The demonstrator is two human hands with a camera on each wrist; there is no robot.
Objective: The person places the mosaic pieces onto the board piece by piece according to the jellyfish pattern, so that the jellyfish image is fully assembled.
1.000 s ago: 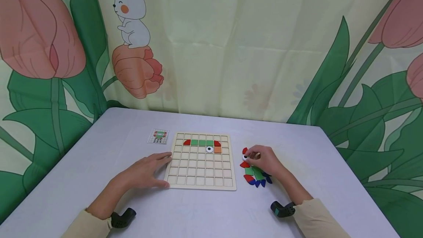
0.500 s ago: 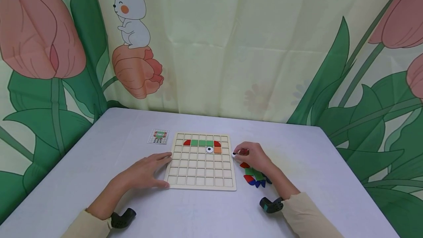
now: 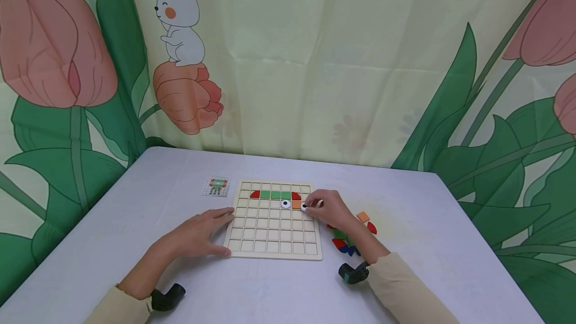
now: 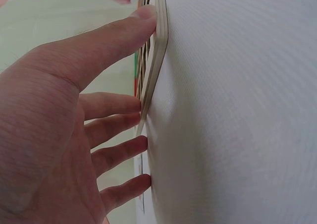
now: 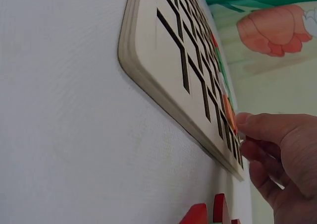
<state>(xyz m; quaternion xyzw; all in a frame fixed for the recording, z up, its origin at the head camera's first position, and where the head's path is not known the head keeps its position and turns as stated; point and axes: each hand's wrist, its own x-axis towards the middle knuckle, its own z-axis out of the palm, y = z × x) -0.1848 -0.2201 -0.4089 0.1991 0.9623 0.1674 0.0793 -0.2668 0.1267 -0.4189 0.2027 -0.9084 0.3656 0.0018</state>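
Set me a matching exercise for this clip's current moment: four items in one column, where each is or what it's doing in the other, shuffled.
1. left hand
2. pattern card
3. right hand
4. loose orange square

A. lying right of the wooden grid board, next to a red piece
B. pinching an eye piece
C. touching the board's left edge
D. flat beside the board's far left corner

Pairs: 1-C, 2-D, 3-B, 4-A

No text, label, brand, number or sign can be read in any view
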